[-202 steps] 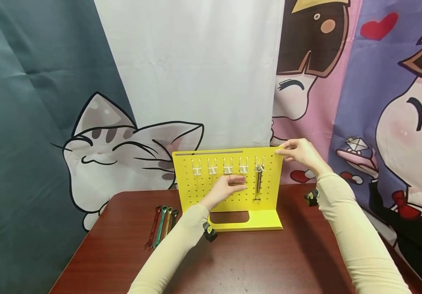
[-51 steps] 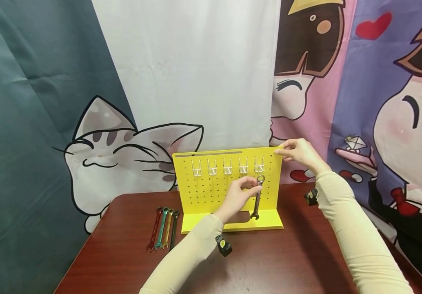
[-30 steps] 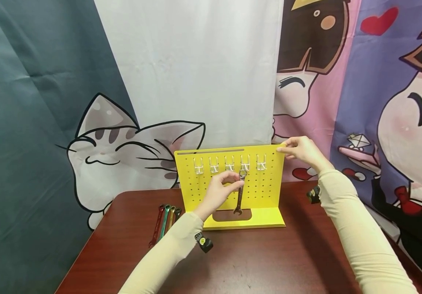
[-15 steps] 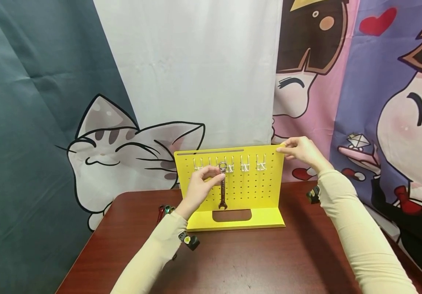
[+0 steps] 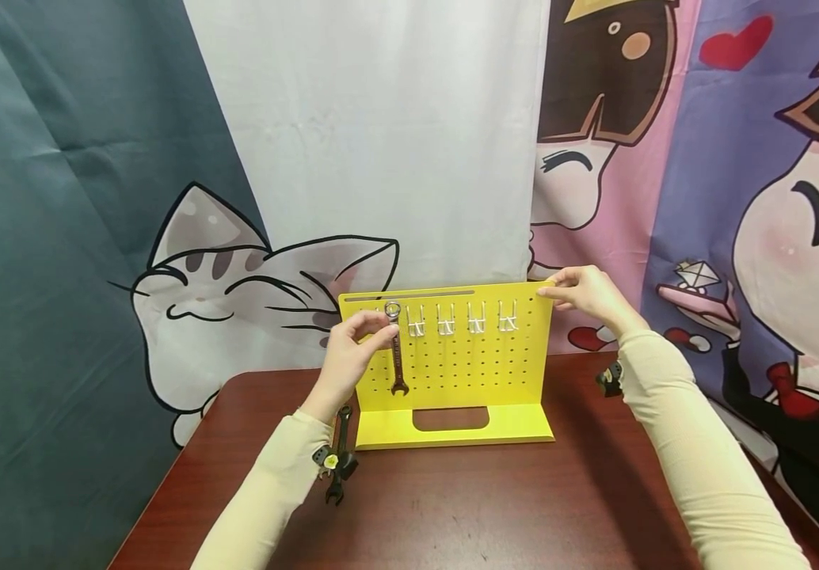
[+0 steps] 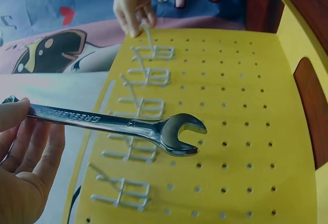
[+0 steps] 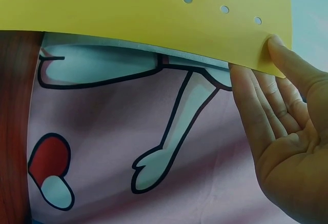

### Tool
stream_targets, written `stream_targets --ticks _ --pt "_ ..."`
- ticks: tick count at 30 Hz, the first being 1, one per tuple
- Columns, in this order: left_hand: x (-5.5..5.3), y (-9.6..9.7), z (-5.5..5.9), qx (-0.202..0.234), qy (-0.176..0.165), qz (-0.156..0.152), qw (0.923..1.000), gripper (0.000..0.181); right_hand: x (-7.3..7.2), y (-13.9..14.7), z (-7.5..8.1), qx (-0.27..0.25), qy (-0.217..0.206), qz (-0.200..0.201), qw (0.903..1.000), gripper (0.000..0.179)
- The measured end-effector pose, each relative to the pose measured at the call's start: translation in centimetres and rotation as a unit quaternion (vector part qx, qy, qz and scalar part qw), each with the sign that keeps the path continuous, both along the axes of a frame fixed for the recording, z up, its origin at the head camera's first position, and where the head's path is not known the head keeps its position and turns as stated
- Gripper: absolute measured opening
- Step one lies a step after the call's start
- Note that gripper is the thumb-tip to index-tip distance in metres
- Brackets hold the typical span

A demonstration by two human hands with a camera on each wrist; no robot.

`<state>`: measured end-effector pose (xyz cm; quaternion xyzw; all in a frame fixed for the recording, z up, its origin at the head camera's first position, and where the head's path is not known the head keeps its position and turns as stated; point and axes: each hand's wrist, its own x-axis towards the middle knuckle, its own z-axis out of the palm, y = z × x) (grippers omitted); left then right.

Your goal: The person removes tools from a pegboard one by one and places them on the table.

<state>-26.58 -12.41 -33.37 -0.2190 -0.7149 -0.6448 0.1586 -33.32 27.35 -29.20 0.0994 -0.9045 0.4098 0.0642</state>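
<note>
My left hand (image 5: 351, 348) pinches a silver combination wrench (image 5: 398, 360) near its ring end, thumb on the near side. The wrench hangs ring up, open jaw down, before the left end of the yellow pegboard (image 5: 466, 372); whether it touches the leftmost hook is hidden. In the left wrist view the wrench (image 6: 107, 121) crosses in front of the white hooks (image 6: 146, 75). My right hand (image 5: 591, 299) grips the pegboard's upper right corner. The right wrist view has that thumb on the board's front and the fingers (image 7: 256, 106) behind it.
The pegboard stands on its yellow base (image 5: 516, 423) on the brown table (image 5: 452, 507). A dark wrench (image 5: 343, 423) lies left of the base, partly covered by my left wrist and its strapped camera. A cartoon-printed curtain (image 5: 409, 142) hangs behind.
The silver wrench, earlier hanging on the rightmost hook, came off it in my left hand and moved left past the other hooks. My right hand stays at the corner.
</note>
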Motion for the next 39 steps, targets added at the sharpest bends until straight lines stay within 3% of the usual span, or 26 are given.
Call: stream_targets --ticks 12,23,34,39 --pt "0.7 -3.8 1.1 0.024 0.007 0.037 0.999 0.022 -0.1 -0.1 -0.3 -0.008 0.001 0.004 1.0 0.038" --pt "1.1 -7.0 1.7 0.01 0.023 0.102 0.9945 0.024 -0.1 0.0 -0.3 -0.008 -0.001 0.002 1.0 0.038" --pt "1.2 -9.3 2.5 0.095 0.048 0.105 0.9887 0.011 0.0 0.2 -0.2 -0.005 0.001 -0.001 1.0 0.04" --pt "1.5 -10.4 2.7 0.107 0.051 0.118 0.9858 0.012 0.0 0.1 -0.2 -0.006 0.004 -0.001 1.0 0.039"
